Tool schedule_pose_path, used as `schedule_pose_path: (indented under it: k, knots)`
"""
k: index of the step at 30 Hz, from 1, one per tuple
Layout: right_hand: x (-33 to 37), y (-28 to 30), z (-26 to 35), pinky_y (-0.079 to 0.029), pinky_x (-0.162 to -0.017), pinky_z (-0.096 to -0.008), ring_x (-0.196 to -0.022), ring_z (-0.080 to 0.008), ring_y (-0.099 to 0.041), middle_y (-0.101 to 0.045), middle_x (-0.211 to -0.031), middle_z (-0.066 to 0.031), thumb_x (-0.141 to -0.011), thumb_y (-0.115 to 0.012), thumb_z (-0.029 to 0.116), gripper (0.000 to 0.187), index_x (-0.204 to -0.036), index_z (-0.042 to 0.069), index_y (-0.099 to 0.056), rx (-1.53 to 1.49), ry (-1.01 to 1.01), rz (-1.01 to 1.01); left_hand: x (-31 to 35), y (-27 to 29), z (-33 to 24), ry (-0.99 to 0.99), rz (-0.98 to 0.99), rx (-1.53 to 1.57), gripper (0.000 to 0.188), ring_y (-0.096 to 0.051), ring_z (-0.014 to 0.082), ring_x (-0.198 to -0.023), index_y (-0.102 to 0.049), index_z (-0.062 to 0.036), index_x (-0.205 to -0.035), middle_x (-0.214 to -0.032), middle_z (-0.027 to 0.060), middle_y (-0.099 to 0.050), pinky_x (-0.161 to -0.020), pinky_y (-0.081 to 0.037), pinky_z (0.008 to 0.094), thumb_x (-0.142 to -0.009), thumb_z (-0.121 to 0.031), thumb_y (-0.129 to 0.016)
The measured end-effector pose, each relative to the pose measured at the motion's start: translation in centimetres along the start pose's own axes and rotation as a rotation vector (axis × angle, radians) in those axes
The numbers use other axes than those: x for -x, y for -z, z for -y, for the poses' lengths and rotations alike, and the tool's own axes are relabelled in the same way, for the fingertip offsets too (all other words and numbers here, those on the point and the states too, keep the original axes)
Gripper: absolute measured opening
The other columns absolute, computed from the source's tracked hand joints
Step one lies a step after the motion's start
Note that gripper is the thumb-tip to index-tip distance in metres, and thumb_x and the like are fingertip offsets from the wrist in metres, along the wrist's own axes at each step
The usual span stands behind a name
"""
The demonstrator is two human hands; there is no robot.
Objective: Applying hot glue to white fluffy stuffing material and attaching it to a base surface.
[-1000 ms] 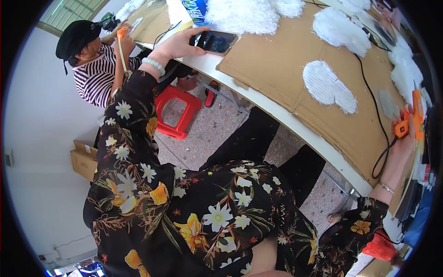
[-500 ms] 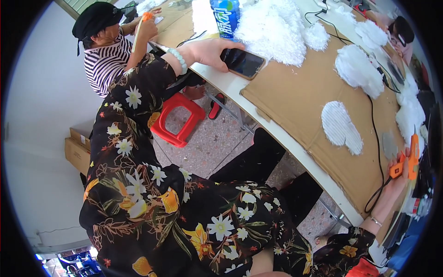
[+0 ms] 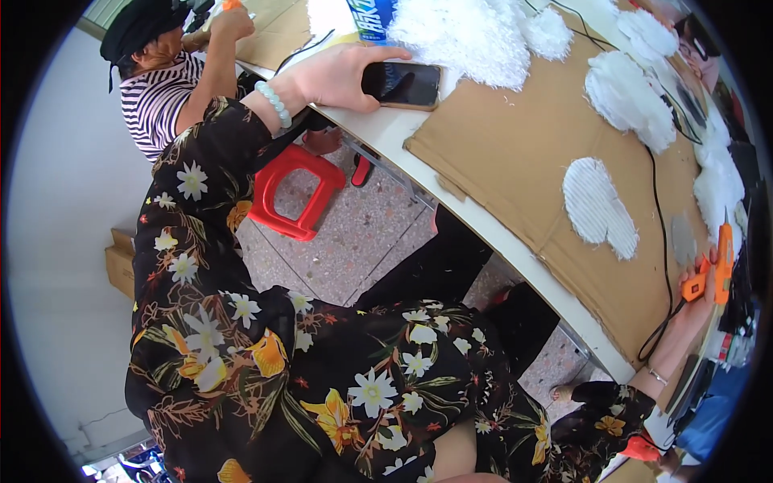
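Note:
My left hand [image 3: 342, 78], with a pale green bead bracelet at the wrist, grips one end of a smartphone [image 3: 405, 85] lying at the table edge. The phone's screen is dark apart from a reflection. Far to the right, my right hand [image 3: 700, 299] is closed round the handle of an orange hot glue gun [image 3: 725, 262], its nozzle pointing away from me. Some of its fingers are hidden by the gun. A white ribbed piece [image 3: 600, 209] with frayed edges lies on the brown cardboard [image 3: 515, 181] between my hands.
Fluffy white pieces [image 3: 463, 40] cover the far side, near a blue-labelled bottle [image 3: 372, 20]. A black cable [image 3: 658, 209] crosses the cardboard to the glue gun. A co-worker in stripes [image 3: 153, 101] sits at left. Beneath the table edge stands a red stool [image 3: 298, 193].
The view has shifted, so table and co-worker appear higher and further left. The phone looks more level under my left hand. My right hand still holds the glue gun.

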State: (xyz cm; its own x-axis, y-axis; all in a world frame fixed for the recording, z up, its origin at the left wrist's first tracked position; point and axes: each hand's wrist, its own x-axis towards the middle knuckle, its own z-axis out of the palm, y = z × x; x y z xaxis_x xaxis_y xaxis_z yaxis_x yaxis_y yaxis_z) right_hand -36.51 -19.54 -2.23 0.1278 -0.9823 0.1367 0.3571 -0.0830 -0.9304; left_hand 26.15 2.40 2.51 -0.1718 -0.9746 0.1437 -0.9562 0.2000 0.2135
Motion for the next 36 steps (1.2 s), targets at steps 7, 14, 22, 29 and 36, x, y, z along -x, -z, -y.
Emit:
schedule_pose_path:
  k: [7, 14, 22, 29, 36]
  knots:
    - [0.0, -1.0, 0.0, -0.045, -0.059, -0.0225, -0.067, -0.0114, -0.049, -0.057, -0.098, -0.0092, -0.093, -0.053, 0.018, 0.042, -0.131, 0.005, -0.041, -0.046, 0.004, 0.108, 1.0, 0.3, -0.1, 0.068, 0.028, -0.018, 0.074, -0.061, 0.0304, -0.094, -0.043, -0.0162, -0.134, -0.109, 0.0161, -0.061, -0.087, -0.048, 0.0337, -0.064, -0.013, -0.067]
    - [-0.1, -0.4, -0.2, -0.046, -0.059, -0.0232, -0.068, -0.0127, -0.051, -0.059, -0.099, -0.0101, -0.093, -0.053, 0.018, 0.041, -0.131, 0.006, -0.043, -0.041, 0.004, 0.117, 1.1, -0.2, 0.0, 0.119, 0.090, 0.035, 0.077, -0.053, 0.0291, -0.111, -0.037, -0.0166, -0.139, -0.121, 0.0165, -0.054, -0.098, -0.041, 0.0332, -0.066, 0.000, -0.057]
    - [0.4, -0.4, 0.6, -0.047, -0.059, -0.0245, -0.068, -0.0134, -0.051, -0.060, -0.100, -0.0113, -0.093, -0.053, 0.018, 0.042, -0.132, 0.006, -0.042, -0.040, -0.007, 0.060, 3.3, -0.4, 0.5, 0.087, -0.569, 0.239, 0.037, -0.060, 0.0284, -0.101, -0.058, -0.0069, -0.117, -0.106, 0.0148, -0.063, -0.087, -0.046, 0.0304, -0.080, -0.009, -0.061]
    - [0.8, -1.4, 1.3, -0.044, -0.061, -0.0235, -0.068, -0.0118, -0.049, -0.059, -0.101, -0.0098, -0.093, -0.054, 0.017, 0.040, -0.130, 0.005, -0.046, -0.018, -0.051, 0.015, 8.0, -6.5, -7.0, 0.281, -0.754, 0.366, 0.012, -0.056, 0.0233, -0.063, -0.057, -0.0015, -0.077, -0.069, 0.0105, -0.057, -0.057, -0.043, 0.0316, -0.087, -0.009, -0.058]
    - [1.0, -2.2, 1.2, -0.048, -0.058, -0.0236, -0.066, -0.0128, -0.052, -0.059, -0.097, -0.0107, -0.092, -0.055, 0.018, 0.042, -0.130, 0.007, -0.043, -0.025, -0.037, 0.039, 8.0, -10.1, -12.2, 0.388, -0.839, 0.571, 0.010, -0.055, 0.0213, -0.061, -0.062, -0.0024, -0.087, -0.070, 0.0079, -0.058, -0.056, -0.043, 0.0310, -0.090, -0.008, -0.054]
